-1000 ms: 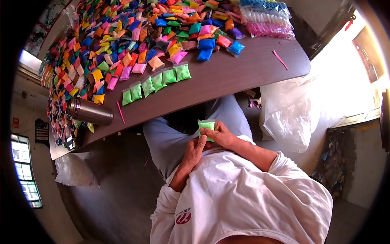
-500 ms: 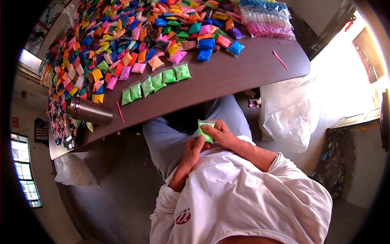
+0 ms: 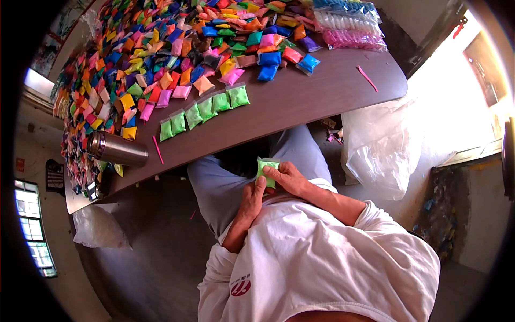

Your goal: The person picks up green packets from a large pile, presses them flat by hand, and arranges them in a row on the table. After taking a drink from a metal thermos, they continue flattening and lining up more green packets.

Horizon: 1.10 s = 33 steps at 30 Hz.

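Above my lap I hold a small clear bag with light-green filling [image 3: 266, 165]. My left hand [image 3: 250, 197] is closed on its lower left side, thumb pointing up along the front. From the right, my right hand [image 3: 289, 177] grips the same bag, its thumb pressed on the front face. The fingers behind the bag are mostly hidden. On the table, nearest my hands, several similar green bags [image 3: 206, 109] lie in a slanting row.
A big heap of small colourful bags [image 3: 177, 59] covers the far left of the brown table [image 3: 300, 99]. A steel flask [image 3: 119, 148] lies near the left edge. Pink strips [image 3: 368, 79] rest on the tabletop. A large clear plastic bag [image 3: 375, 153] hangs at the right.
Both hands have shifted slightly left in the picture with the green bag still in them. The bags on the table keep their arrangement.
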Each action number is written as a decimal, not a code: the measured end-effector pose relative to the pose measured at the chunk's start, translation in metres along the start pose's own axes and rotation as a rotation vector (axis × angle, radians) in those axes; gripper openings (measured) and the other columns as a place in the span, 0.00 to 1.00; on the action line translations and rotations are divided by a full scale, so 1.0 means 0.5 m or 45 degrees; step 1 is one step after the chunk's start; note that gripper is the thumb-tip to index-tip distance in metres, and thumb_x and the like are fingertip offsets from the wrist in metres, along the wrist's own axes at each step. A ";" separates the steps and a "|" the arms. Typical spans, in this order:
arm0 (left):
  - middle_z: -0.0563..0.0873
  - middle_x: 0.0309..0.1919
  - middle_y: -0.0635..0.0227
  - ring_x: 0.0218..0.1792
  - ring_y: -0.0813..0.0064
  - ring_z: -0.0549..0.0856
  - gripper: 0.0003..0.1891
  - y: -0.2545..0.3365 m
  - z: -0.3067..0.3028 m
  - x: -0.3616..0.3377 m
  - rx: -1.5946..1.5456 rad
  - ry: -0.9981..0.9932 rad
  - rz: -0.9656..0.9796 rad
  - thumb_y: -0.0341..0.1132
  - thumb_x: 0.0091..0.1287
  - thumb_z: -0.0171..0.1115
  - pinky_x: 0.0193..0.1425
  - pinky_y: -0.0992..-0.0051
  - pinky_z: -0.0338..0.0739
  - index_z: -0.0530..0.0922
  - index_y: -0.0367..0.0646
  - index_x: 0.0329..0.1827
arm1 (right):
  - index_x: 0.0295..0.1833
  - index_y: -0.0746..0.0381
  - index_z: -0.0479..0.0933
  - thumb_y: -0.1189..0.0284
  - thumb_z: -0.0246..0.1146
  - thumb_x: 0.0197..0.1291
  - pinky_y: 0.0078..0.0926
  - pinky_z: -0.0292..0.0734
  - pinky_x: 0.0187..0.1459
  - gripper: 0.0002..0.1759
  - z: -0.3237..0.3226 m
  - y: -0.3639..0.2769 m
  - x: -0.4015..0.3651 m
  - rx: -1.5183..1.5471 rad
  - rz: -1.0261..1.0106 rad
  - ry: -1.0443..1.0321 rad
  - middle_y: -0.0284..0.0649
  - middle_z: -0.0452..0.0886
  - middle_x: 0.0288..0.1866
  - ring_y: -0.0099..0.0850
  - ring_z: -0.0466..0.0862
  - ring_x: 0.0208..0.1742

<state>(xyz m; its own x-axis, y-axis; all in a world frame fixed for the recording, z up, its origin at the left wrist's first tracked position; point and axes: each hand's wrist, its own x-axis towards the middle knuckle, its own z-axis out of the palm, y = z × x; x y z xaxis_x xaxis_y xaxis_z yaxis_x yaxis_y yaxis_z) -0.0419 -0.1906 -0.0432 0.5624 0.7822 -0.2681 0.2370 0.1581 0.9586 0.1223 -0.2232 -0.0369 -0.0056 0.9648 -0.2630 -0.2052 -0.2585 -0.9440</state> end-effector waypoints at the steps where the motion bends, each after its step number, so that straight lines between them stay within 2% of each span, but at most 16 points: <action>1: 0.84 0.29 0.63 0.34 0.73 0.81 0.34 0.001 0.000 -0.001 0.005 -0.008 -0.002 0.61 0.71 0.44 0.41 0.74 0.74 0.80 0.34 0.38 | 0.35 0.64 0.78 0.56 0.54 0.70 0.21 0.70 0.31 0.22 -0.001 -0.003 -0.002 0.026 -0.037 -0.050 0.32 0.78 0.25 0.20 0.74 0.28; 5: 0.84 0.28 0.63 0.34 0.73 0.81 0.35 0.011 0.003 -0.002 0.007 -0.030 0.019 0.62 0.71 0.42 0.41 0.74 0.74 0.80 0.33 0.35 | 0.33 0.63 0.79 0.59 0.52 0.72 0.22 0.69 0.31 0.21 -0.009 0.008 0.002 0.151 -0.101 -0.176 0.31 0.77 0.23 0.20 0.74 0.28; 9: 0.84 0.29 0.63 0.34 0.73 0.81 0.35 0.007 0.002 -0.001 -0.008 -0.065 0.036 0.62 0.71 0.42 0.41 0.74 0.74 0.80 0.34 0.37 | 0.33 0.63 0.79 0.58 0.52 0.72 0.22 0.69 0.30 0.21 -0.011 0.008 0.000 0.145 -0.099 -0.178 0.31 0.78 0.24 0.19 0.74 0.28; 11: 0.84 0.29 0.64 0.34 0.74 0.81 0.34 0.005 0.001 0.001 -0.055 -0.007 0.009 0.62 0.71 0.43 0.41 0.75 0.74 0.80 0.34 0.39 | 0.34 0.64 0.79 0.57 0.53 0.71 0.21 0.68 0.29 0.22 -0.010 0.010 0.000 -0.021 -0.193 -0.057 0.31 0.77 0.25 0.19 0.73 0.28; 15: 0.84 0.29 0.64 0.33 0.74 0.81 0.34 0.001 -0.002 0.001 -0.059 0.022 0.032 0.62 0.71 0.44 0.40 0.75 0.74 0.79 0.34 0.41 | 0.35 0.64 0.79 0.56 0.54 0.71 0.20 0.67 0.30 0.22 -0.019 0.010 0.003 -0.060 -0.076 -0.069 0.32 0.78 0.26 0.19 0.73 0.28; 17: 0.84 0.29 0.65 0.33 0.75 0.81 0.33 0.002 0.000 -0.001 -0.046 0.017 -0.007 0.62 0.70 0.45 0.39 0.75 0.74 0.80 0.34 0.41 | 0.37 0.64 0.78 0.57 0.55 0.70 0.20 0.68 0.30 0.21 -0.024 0.010 0.006 0.013 -0.126 -0.321 0.33 0.79 0.27 0.20 0.74 0.28; 21: 0.84 0.29 0.66 0.33 0.76 0.81 0.33 -0.004 0.001 -0.002 -0.016 -0.013 0.040 0.62 0.70 0.46 0.40 0.75 0.74 0.80 0.34 0.41 | 0.37 0.65 0.77 0.58 0.56 0.70 0.19 0.68 0.31 0.20 -0.025 -0.006 0.003 0.147 -0.179 -0.412 0.32 0.78 0.27 0.20 0.75 0.28; 24: 0.83 0.29 0.66 0.33 0.76 0.80 0.32 -0.001 0.003 0.000 -0.063 -0.032 0.083 0.61 0.71 0.46 0.40 0.75 0.74 0.80 0.35 0.41 | 0.38 0.65 0.77 0.59 0.56 0.70 0.20 0.70 0.33 0.18 -0.025 -0.006 0.003 0.181 -0.100 -0.422 0.32 0.78 0.27 0.20 0.75 0.29; 27: 0.84 0.29 0.66 0.33 0.76 0.81 0.31 -0.003 0.001 0.002 -0.110 0.012 0.079 0.60 0.71 0.47 0.40 0.75 0.74 0.80 0.35 0.40 | 0.39 0.66 0.77 0.60 0.56 0.70 0.20 0.71 0.35 0.18 -0.023 -0.009 -0.001 0.186 -0.125 -0.340 0.34 0.79 0.29 0.20 0.75 0.31; 29: 0.84 0.30 0.67 0.33 0.77 0.80 0.30 -0.016 -0.003 0.003 -0.084 -0.026 0.046 0.59 0.71 0.48 0.40 0.76 0.74 0.80 0.35 0.39 | 0.40 0.66 0.76 0.61 0.56 0.70 0.20 0.71 0.36 0.17 -0.023 0.008 0.003 -0.076 -0.282 0.095 0.33 0.78 0.31 0.19 0.75 0.33; 33: 0.84 0.29 0.64 0.34 0.73 0.82 0.32 -0.005 0.003 0.000 -0.030 -0.018 -0.029 0.60 0.71 0.46 0.43 0.73 0.76 0.80 0.35 0.34 | 0.41 0.67 0.77 0.61 0.56 0.70 0.20 0.71 0.35 0.17 -0.035 0.003 0.004 -0.019 -0.231 0.006 0.33 0.77 0.31 0.19 0.74 0.34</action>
<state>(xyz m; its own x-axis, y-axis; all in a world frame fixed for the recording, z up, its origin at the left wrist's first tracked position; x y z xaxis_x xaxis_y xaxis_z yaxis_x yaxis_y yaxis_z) -0.0412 -0.1919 -0.0460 0.5683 0.7698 -0.2906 0.2313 0.1895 0.9542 0.1389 -0.2227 -0.0425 0.0347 0.9954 -0.0893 -0.1883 -0.0812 -0.9788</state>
